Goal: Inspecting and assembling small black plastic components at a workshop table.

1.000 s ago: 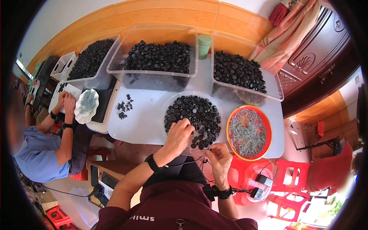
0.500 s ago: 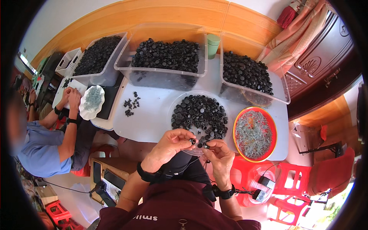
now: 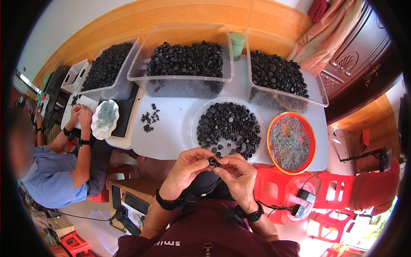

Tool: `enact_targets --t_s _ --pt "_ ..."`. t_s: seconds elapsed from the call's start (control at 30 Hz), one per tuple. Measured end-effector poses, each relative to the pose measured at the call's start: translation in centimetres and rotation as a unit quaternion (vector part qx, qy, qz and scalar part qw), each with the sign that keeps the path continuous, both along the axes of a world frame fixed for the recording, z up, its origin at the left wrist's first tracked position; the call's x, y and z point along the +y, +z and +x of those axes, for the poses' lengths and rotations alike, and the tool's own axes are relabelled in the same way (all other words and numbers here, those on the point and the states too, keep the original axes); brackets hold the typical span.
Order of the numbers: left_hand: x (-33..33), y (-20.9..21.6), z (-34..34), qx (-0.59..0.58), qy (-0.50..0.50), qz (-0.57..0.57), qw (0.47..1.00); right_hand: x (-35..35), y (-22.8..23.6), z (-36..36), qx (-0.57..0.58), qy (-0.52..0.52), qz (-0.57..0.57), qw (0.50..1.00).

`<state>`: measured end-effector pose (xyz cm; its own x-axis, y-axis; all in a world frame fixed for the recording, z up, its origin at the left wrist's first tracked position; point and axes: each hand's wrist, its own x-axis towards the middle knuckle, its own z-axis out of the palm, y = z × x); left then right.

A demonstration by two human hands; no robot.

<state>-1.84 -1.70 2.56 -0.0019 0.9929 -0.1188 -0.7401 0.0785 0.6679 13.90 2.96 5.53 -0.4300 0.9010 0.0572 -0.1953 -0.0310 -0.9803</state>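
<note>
My left hand (image 3: 185, 169) pinches a small black round plastic part (image 3: 212, 162) between thumb and fingertips. Against it, the fingertips of my right hand (image 3: 238, 176) are closed on a small piece that they mostly cover. Both hands meet in front of the table edge, just below a clear round tray (image 3: 194, 130). Heaped in that tray are many black plastic caps (image 3: 227, 124). To its right sits a red bowl with a yellow rim (image 3: 312, 141), holding a tangle of thin silvery metal pieces (image 3: 290, 143). A small cluster of black parts (image 3: 150, 117) lies loose on the white table.
Clear bins (image 3: 184, 79) of black parts line the table's back, beside a green canister (image 3: 237, 46). At left a co-worker in a blue shirt (image 3: 60, 173) works by a white scalloped dish (image 3: 102, 130). Red stools (image 3: 274, 192) stand at right; cables and dark devices lie below.
My right hand has moved left and up, bringing its small piece against the black part in my left hand. The whole view has shifted slightly.
</note>
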Motion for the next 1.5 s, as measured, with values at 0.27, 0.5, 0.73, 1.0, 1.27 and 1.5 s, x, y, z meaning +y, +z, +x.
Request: enact_targets --t_s 0.27,0.5,0.73,1.0,1.27,1.5 --pt "0.0 0.2 0.1 0.042 0.016 -0.014 0.999 -0.2 -0.3 0.0 -0.066 -0.021 0.059 0.996" --pt "0.1 0.4 0.4 0.07 0.018 -0.009 0.997 -0.2 -0.6 0.0 -0.083 -0.05 0.091 0.991" --pt "0.2 0.8 0.6 0.153 0.031 0.009 0.988 -0.2 -0.2 0.4 -0.11 -0.066 0.135 0.983" --pt "-0.1 1.3 0.9 0.171 0.03 0.014 0.985 -0.7 -0.5 0.2 -0.044 -0.1 0.117 0.987" --pt "-0.2 1.5 1.2 0.113 0.039 0.036 0.992 -0.9 -1.5 0.3 -0.104 -0.141 0.251 0.952" --pt "-0.4 0.9 1.2 0.085 0.018 0.015 0.996 -1.0 -0.8 0.2 -0.108 -0.153 0.275 0.943"
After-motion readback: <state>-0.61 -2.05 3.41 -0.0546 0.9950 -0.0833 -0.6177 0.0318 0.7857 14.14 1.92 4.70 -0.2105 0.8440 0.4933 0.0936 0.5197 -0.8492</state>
